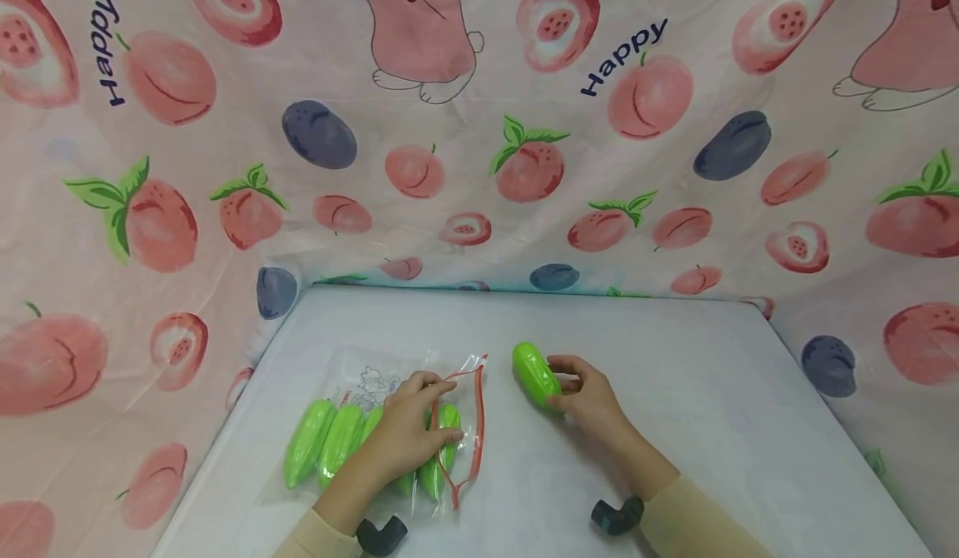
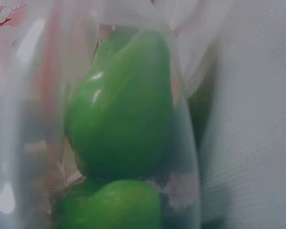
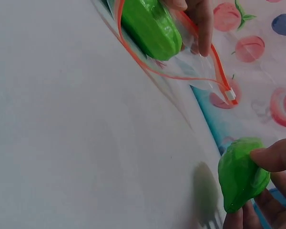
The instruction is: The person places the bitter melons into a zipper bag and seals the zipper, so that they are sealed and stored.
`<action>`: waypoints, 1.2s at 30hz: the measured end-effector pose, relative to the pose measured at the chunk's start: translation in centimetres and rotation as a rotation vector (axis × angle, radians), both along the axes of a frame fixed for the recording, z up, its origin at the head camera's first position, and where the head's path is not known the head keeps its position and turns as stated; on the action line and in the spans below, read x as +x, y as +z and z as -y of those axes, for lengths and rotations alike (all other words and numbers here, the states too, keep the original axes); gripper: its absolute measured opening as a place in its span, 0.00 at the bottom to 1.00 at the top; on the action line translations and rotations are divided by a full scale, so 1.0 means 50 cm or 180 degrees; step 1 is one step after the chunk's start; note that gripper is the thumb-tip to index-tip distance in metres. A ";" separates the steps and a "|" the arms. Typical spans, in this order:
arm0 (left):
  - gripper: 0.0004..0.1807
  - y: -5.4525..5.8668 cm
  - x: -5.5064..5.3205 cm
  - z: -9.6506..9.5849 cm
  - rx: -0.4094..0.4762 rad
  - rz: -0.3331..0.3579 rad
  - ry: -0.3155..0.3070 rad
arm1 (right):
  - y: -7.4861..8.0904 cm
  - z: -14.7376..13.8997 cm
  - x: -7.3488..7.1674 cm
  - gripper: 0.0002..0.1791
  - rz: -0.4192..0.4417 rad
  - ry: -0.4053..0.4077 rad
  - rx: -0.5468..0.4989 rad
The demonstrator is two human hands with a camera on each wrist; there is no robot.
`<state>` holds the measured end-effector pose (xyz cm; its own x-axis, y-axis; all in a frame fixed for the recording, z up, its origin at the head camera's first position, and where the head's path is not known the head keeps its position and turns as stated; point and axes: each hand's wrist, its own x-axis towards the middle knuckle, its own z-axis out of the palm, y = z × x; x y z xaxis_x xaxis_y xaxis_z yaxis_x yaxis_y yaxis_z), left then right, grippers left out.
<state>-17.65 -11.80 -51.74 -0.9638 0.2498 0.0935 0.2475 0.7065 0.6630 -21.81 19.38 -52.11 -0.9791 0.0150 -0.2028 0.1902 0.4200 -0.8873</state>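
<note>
A glossy, ridged green model vegetable is held by my right hand, between the thumb and fingers, above the white table. The right wrist view shows the green model vegetable tapering at one end. My left hand rests on a clear zip bag, its thumb and index finger spread apart near the bag's mouth. Several similar green vegetables lie inside the bag, some partly covered by the left hand. The left wrist view shows green vegetables through the plastic, close and blurred.
The red zip edge forms a gaping loop facing the right hand. The white table is bounded at the back and sides by fruit-printed cloth. Black curved wrist mounts sit by both sleeves.
</note>
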 end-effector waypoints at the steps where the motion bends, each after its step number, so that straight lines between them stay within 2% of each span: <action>1: 0.40 0.000 0.000 0.000 0.0008 0.0000 -0.0003 | 0.001 0.001 0.003 0.36 -0.0006 0.0019 -0.0008; 15: 0.40 0.001 0.000 -0.001 0.0004 -0.0016 0.0019 | 0.019 0.019 0.047 0.37 -0.0083 0.0273 -0.0347; 23: 0.40 0.003 0.002 -0.001 -0.0002 -0.0011 0.0032 | 0.032 0.037 0.069 0.37 -0.0112 0.0360 -0.0434; 29: 0.40 0.000 0.005 -0.002 -0.0013 0.0003 0.0033 | 0.038 0.045 0.084 0.38 -0.0103 0.0568 -0.0562; 36: 0.40 -0.001 0.005 -0.002 0.0002 -0.0020 0.0021 | 0.039 0.054 0.088 0.38 -0.0113 0.0829 -0.0601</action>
